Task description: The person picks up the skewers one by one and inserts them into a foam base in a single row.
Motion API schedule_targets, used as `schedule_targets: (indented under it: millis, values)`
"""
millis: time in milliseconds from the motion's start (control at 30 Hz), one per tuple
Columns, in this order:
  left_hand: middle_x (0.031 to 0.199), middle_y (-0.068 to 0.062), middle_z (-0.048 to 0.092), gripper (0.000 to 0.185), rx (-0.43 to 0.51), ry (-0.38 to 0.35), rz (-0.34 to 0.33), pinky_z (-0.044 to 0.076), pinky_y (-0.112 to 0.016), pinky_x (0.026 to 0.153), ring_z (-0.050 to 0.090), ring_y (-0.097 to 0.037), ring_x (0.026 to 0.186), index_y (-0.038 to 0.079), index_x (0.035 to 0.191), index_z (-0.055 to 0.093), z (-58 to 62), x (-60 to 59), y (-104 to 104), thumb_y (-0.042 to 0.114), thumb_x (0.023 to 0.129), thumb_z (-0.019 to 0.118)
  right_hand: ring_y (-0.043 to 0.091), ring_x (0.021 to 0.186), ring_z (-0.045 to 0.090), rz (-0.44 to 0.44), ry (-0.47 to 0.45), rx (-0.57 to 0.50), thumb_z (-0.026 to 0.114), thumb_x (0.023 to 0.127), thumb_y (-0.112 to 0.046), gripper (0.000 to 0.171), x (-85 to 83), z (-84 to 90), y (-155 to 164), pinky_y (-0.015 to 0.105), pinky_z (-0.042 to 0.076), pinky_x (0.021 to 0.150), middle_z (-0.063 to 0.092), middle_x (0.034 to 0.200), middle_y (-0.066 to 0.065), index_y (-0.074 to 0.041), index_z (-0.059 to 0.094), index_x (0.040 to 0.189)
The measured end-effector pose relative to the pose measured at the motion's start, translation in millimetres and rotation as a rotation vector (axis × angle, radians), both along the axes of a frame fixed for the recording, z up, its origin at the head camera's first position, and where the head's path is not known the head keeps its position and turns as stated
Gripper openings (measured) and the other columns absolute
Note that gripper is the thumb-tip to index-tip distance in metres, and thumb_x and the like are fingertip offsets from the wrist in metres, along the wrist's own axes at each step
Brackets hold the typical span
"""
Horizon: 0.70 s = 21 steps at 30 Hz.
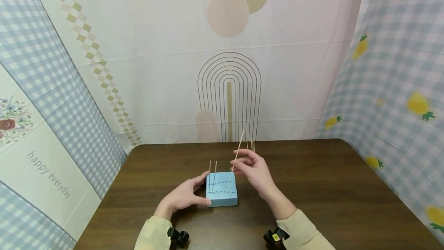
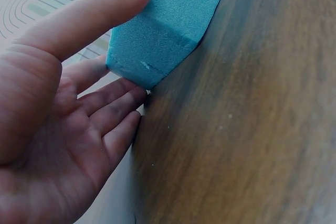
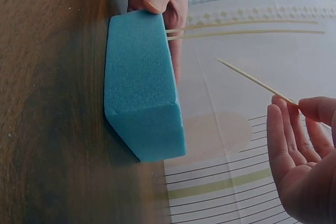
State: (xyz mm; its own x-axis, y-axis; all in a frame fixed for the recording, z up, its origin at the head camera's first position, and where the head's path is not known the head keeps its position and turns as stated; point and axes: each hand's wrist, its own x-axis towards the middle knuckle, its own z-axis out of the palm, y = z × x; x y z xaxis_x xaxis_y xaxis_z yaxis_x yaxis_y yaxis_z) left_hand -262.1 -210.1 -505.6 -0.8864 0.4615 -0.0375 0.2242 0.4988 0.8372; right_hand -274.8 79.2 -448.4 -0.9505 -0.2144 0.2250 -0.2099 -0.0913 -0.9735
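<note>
A: Since the dark brown wooden surface (image 1: 312,188) is the biggest thing here, start there. What sits on it?

B: A square block of light blue foam (image 1: 222,193), near the front edge, with rows of small dark holes across its top. Printed cloth (image 1: 156,68) hangs as a backdrop on three sides.

A: And the hands?

B: The left hand (image 1: 184,198) steadies the foam block: the thumb lies along its near side and the straight fingers (image 2: 113,95) press its left side down by the surface. The right hand (image 1: 254,171) hovers just right of and above the block, its thumb and fingertips pinching a thin pale wooden skewer (image 1: 239,146) held at a slant, pointed end forward in the right wrist view. A few more skewers (image 1: 253,146) stick up behind that hand; whether it also holds them I cannot tell.

A: How far along does it look?

B: Early, I'd judge. Two skewers (image 1: 213,171) stand upright in the block's back left corner; most holes look unfilled, and the pinched skewer is clear of the foam.

A: Textures?

B: The foam is grainy and matte with crisp edges, a small nick at one corner. The surface shows streaky grain. The skewers are smooth and straight.
</note>
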Motion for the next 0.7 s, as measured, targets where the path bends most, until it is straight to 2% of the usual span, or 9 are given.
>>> schedule_targets:
  millis: [167,400,567,700]
  values:
    - [0.170,-0.012,0.038,0.109,-0.013,0.000,0.005,0.032,-0.057,0.123,0.039,-0.030,0.154,0.011,0.170,0.032,-0.5,0.0,-0.7,0.042,0.085,0.092,0.022,0.086,0.076,0.000,0.004,0.006,0.076,0.100,-0.006,0.027,1.2,0.1,-2.3,0.043,0.064,0.083,0.079,0.102,0.015,-0.001,0.068,0.126]
    - [0.170,-0.012,0.038,0.109,-0.019,-0.001,0.005,0.031,-0.057,0.123,0.039,-0.030,0.154,0.010,0.170,0.031,1.1,0.4,-0.5,0.041,0.085,0.092,0.022,0.088,0.076,0.004,0.005,0.026,0.074,0.101,-0.007,0.023,3.6,1.5,-5.0,0.056,0.061,0.089,0.079,0.102,0.014,-0.001,0.070,0.123]
    - [0.170,-0.013,0.038,0.108,-0.012,0.000,-0.002,0.031,-0.057,0.123,0.039,-0.031,0.154,0.009,0.169,0.031,2.3,0.4,-0.1,0.039,0.086,0.092,0.024,0.089,0.076,0.022,0.034,0.072,0.077,0.101,-0.010,0.022,5.6,0.1,-7.7,0.044,0.064,0.085,0.080,0.101,0.013,-0.001,0.070,0.120]
    - [0.170,-0.013,0.038,0.108,-0.014,-0.003,-0.002,0.032,-0.057,0.123,0.040,-0.031,0.154,0.009,0.169,0.032,1.8,0.5,0.0,0.039,0.085,0.092,0.026,0.091,0.076,0.040,0.054,0.089,0.077,0.101,-0.011,0.023,7.7,-1.7,-9.9,0.039,0.064,0.084,0.079,0.103,0.019,0.000,0.069,0.119]
